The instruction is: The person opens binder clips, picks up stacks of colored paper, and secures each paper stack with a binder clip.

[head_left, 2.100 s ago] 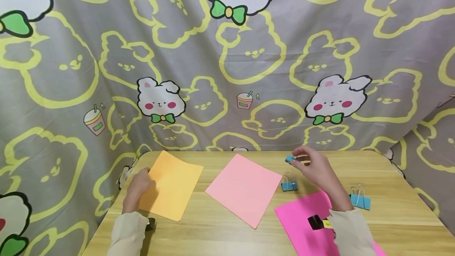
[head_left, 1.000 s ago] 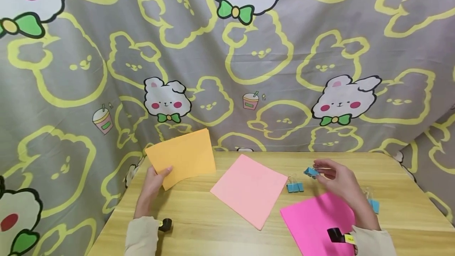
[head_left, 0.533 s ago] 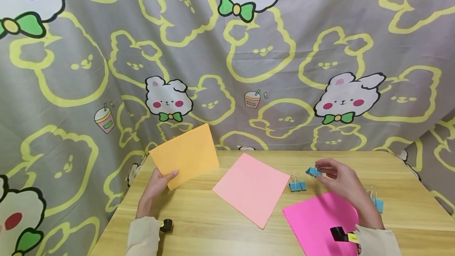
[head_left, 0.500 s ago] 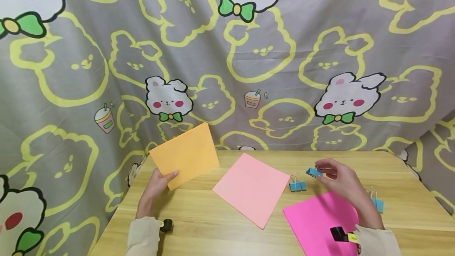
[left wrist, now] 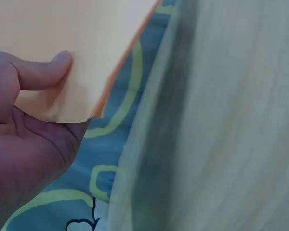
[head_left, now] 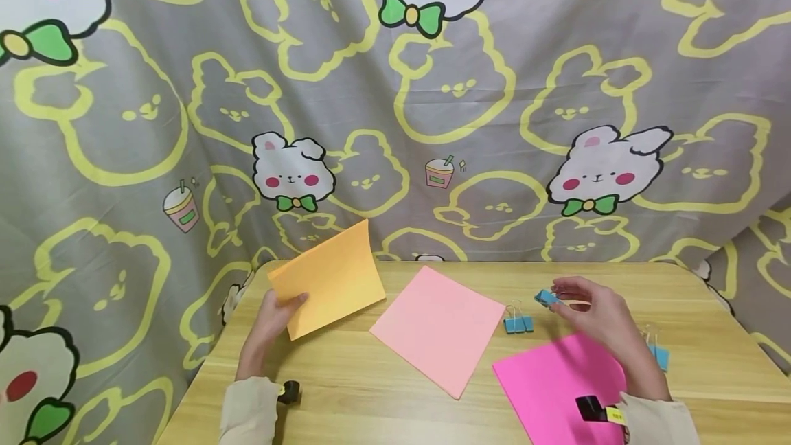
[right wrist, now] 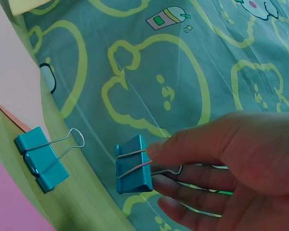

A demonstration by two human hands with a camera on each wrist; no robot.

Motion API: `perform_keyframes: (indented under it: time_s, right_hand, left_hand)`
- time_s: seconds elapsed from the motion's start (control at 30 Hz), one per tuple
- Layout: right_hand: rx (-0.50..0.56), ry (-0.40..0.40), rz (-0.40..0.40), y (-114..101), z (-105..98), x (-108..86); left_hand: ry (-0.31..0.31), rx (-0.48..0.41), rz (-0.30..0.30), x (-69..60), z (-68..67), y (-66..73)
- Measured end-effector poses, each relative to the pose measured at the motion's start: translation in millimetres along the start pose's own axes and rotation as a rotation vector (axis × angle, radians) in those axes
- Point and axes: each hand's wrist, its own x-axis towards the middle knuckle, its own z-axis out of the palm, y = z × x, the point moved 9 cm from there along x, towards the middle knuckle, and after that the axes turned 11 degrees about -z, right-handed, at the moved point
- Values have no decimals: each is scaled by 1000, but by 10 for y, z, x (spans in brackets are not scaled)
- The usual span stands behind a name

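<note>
My left hand grips a stack of orange paper by its lower left edge, thumb on the front face. The stack is held up off the table and tilted; in the left wrist view the thumb lies across the paper. At the right, my right hand pinches a blue binder clip by its wire handles, above the table. The right wrist view shows that held binder clip between thumb and fingers, its wire handles bent toward the hand.
A light pink paper stack lies mid-table. A second blue binder clip stands by its right corner. Bright pink paper lies partly under my right forearm, and another binder clip sits beyond it. A patterned curtain hangs behind the table.
My left hand has lifted the orange paper off the table and tilted it up, lately turning it slightly. My right hand with the binder clip has shifted right and lower, then stayed nearly still.
</note>
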Motion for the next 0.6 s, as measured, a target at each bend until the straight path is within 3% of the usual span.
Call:
perform_keyframes:
  time_s: [0.3, 0.6]
  right_hand:
    - [23, -5, -6, 25, 7, -16]
    - [59, 28, 28, 75, -6, -16]
  left_hand:
    - [-119, -15, -62, -65, 190, 120]
    - [-244, -32, -6, -130, 501, 315]
